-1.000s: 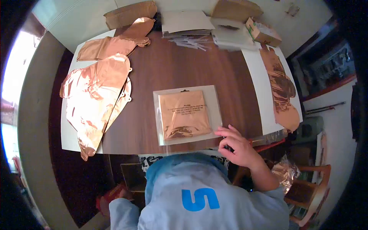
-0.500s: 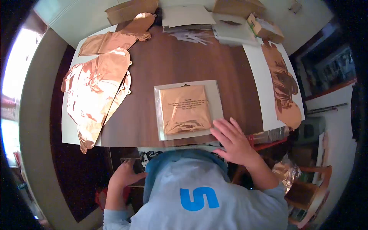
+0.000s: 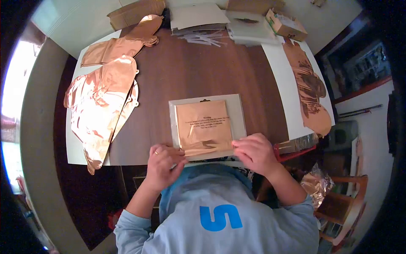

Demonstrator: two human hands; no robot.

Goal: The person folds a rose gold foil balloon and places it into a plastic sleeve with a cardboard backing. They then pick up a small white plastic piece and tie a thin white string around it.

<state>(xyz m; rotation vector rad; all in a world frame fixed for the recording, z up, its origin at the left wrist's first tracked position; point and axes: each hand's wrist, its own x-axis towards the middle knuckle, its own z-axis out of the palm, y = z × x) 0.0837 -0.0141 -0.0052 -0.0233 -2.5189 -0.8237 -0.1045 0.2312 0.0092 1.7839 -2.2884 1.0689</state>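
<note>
A clear plastic bag (image 3: 172, 122) lies at the table's near edge, with a white card and a folded rose-gold foil balloon (image 3: 204, 134) showing through it. Dark warning text is printed across its upper face, and a hang hole sits at the top. My left hand (image 3: 163, 166), with a ring on one finger, is closed at the bag's lower left corner. At the lower right side, my right hand (image 3: 257, 153) pinches the bag's edge between thumb and fingers. The undersides of both grips are hidden.
Large flat foil balloons (image 3: 101, 91) lie on the left, another foil balloon (image 3: 311, 86) on the right. A stack of white cards (image 3: 198, 17), white strips (image 3: 203, 39), clear bags (image 3: 249, 31) and a small box (image 3: 286, 25) stand at the back. A red-handled tape dispenser (image 3: 296, 153) is at the right edge.
My left hand has come up from below the table edge to the bag's lower left corner. My right hand has closed from spread fingers to a pinch at its right side.
</note>
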